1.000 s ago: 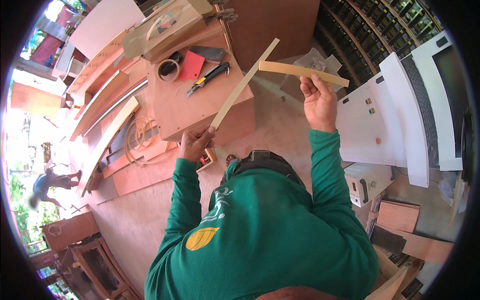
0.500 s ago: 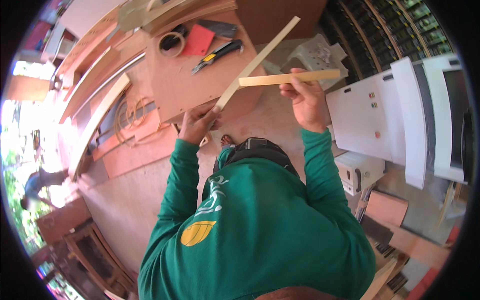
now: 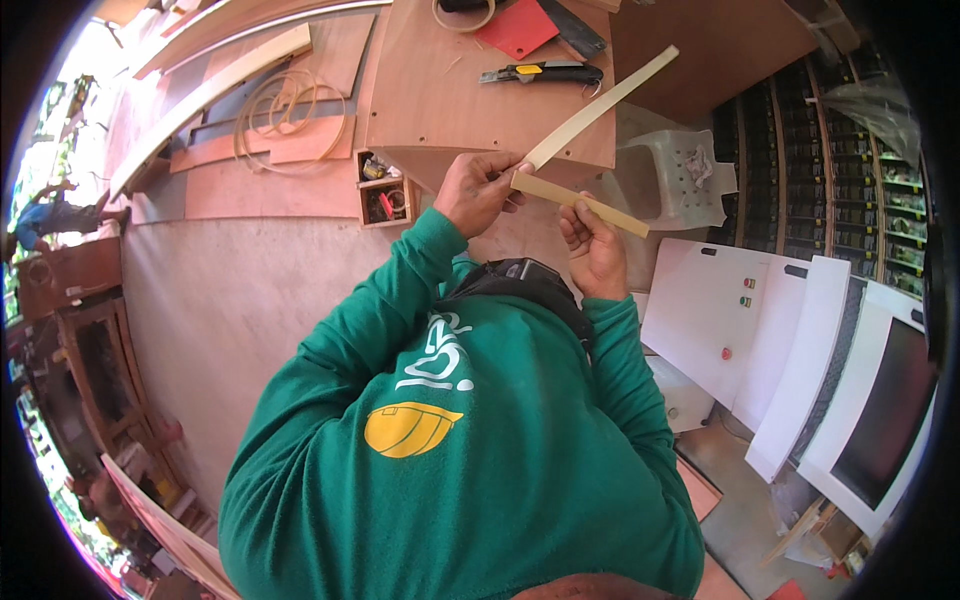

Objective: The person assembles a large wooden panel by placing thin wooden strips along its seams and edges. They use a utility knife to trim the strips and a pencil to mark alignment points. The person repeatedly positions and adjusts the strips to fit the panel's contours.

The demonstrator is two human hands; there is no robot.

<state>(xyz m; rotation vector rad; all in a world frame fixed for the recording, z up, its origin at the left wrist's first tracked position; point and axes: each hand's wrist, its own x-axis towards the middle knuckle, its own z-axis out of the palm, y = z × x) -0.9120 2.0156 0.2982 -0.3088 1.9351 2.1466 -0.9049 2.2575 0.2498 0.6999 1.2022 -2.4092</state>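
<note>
A long, pale wooden strip [image 3: 605, 105] is pinched at its lower end by my left hand [image 3: 482, 194]. It runs up and to the right, over the corner of a wooden box-shaped bench [image 3: 440, 110]. My right hand [image 3: 597, 252] grips a shorter wooden strip [image 3: 560, 195] between thumb and fingers, near the middle of its length. The left end of this short piece lies right by my left fingertips; whether it touches them or the long strip I cannot tell.
On the bench top lie a yellow-and-black utility knife [image 3: 540, 73], a red flat piece [image 3: 518, 30] and a tape roll [image 3: 465, 12]. A small open drawer [image 3: 385, 203], coiled edging [image 3: 268, 125], a translucent plastic stool [image 3: 655, 175] and a white panel with buttons [image 3: 700, 320] stand around. Another person [image 3: 50, 218] is far left.
My view has turned, so the bench sits farther right. My right hand has come down and in towards my left, and the short strip now slants down to the right.
</note>
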